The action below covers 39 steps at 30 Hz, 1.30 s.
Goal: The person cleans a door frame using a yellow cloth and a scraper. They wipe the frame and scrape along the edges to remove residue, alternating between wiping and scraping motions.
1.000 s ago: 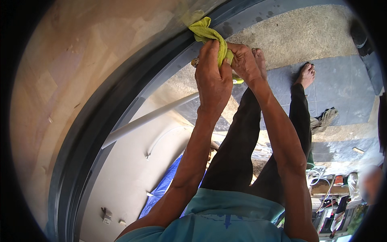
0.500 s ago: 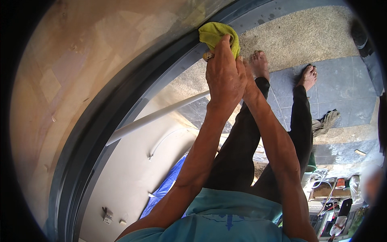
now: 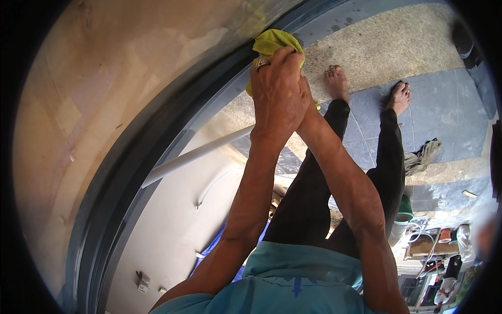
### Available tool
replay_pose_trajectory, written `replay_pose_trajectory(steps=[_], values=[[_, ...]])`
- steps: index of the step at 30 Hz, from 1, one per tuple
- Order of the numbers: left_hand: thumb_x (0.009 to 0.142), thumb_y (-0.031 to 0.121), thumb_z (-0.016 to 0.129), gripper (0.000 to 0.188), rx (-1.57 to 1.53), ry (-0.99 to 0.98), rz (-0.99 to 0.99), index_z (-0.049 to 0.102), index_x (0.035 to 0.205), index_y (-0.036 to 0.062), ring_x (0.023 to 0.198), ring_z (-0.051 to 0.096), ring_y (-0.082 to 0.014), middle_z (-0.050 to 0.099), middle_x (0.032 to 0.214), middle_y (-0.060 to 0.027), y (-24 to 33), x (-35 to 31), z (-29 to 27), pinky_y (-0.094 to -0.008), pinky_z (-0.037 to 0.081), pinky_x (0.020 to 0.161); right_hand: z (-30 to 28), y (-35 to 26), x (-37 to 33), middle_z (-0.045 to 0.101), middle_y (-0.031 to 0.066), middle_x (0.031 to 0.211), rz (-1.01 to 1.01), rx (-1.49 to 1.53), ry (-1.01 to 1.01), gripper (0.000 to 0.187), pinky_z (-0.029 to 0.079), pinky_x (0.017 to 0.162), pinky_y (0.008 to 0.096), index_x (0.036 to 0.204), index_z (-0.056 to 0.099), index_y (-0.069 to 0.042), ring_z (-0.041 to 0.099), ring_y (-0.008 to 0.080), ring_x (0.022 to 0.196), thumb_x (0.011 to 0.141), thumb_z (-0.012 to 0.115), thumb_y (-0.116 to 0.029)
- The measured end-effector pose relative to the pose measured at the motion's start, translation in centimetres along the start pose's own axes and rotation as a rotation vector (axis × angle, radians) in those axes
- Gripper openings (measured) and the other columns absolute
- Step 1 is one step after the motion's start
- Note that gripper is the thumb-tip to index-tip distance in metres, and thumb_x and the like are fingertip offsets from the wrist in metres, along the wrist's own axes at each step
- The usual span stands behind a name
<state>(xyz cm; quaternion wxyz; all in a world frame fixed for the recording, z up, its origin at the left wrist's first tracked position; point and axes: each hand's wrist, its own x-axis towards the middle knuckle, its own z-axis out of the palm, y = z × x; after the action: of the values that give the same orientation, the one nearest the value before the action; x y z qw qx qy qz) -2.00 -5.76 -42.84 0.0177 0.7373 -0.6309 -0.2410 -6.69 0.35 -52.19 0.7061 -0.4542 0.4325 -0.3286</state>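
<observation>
A yellow-green cloth [image 3: 277, 41] is bunched against a dark grey frame [image 3: 151, 112], near the top middle. My left hand [image 3: 280, 91], with a ring on one finger, is closed on the cloth, its fingers curled over the near edge. Just behind it, my right hand [image 3: 305, 109] is pressed close, and its fingers are hidden by the left one. More of the cloth shows along the left side of my left hand. Beyond the frame lies a brownish, streaked surface [image 3: 94, 94].
A pale grey pole [image 3: 198, 156] slants from the frame toward my wrists. My bare feet stand on grey tiles [image 3: 444, 115] beside a pebbled strip [image 3: 387, 42]. On the floor lies a crumpled rag [image 3: 423, 156]. A green bucket [image 3: 404, 209] and clutter sit at the lower right.
Both hands and the cloth have shifted a little left along the frame. The cloth now shows at the left side of my left hand too.
</observation>
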Motion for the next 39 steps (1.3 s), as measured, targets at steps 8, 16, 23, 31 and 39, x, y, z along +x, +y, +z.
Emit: replay_pose_trajectory(steps=[8,16,23,31,39], values=[[0.085,0.004,0.062,0.028,0.200,-0.200,0.015,0.070,0.112,0.0002,0.100,0.067,-0.0371,0.071,0.116,-0.0146,1.2,1.1,-1.1,-0.0483,0.044,0.094,-0.9,-0.3,1.4,0.060,0.0106,0.124,0.125,0.439,0.014,0.048,0.052,0.092,0.0332,0.128,0.052,-0.004,0.060,0.0193,0.113,0.088,0.075,-0.015],[0.086,0.009,0.063,0.023,0.142,-0.211,0.066,0.066,0.107,-0.0007,0.096,0.066,-0.0402,0.069,0.110,-0.0188,1.0,1.1,0.4,-0.0528,0.044,0.091,-1.0,0.0,2.5,0.059,0.0105,0.129,0.132,0.535,-0.009,0.044,0.051,0.099,0.0351,0.135,0.050,-0.005,0.059,0.0206,0.119,0.095,0.067,-0.013],[0.087,0.009,0.062,0.027,0.071,-0.049,0.163,0.064,0.111,-0.0014,0.098,0.066,-0.0405,0.068,0.113,-0.0198,1.0,-0.3,-0.8,-0.0527,0.044,0.092,-1.2,-2.4,1.2,0.058,0.0104,0.133,0.196,0.705,-0.089,0.042,0.050,0.104,0.0368,0.141,0.048,-0.006,0.058,0.0217,0.123,0.101,0.060,-0.011],[0.088,0.005,0.061,0.035,0.157,-0.104,0.156,0.064,0.122,-0.0024,0.102,0.065,-0.0393,0.067,0.122,-0.0187,3.4,-2.3,-4.6,-0.0492,0.045,0.096,0.6,-5.6,-3.2,0.056,0.0098,0.138,0.585,1.319,-0.233,0.049,0.048,0.109,0.0366,0.146,0.046,-0.006,0.057,0.0225,0.127,0.101,0.062,-0.013],[0.088,0.003,0.062,0.042,0.130,-0.258,0.027,0.062,0.130,-0.0037,0.114,0.065,-0.0425,0.063,0.132,-0.0237,6.5,-5.1,-11.3,-0.0490,0.050,0.095,-2.4,-9.3,-6.6,0.068,0.0090,0.118,0.151,0.524,-0.470,0.049,0.051,0.097,0.0353,0.124,0.065,-0.007,0.063,0.0249,0.111,0.076,0.078,-0.014]])
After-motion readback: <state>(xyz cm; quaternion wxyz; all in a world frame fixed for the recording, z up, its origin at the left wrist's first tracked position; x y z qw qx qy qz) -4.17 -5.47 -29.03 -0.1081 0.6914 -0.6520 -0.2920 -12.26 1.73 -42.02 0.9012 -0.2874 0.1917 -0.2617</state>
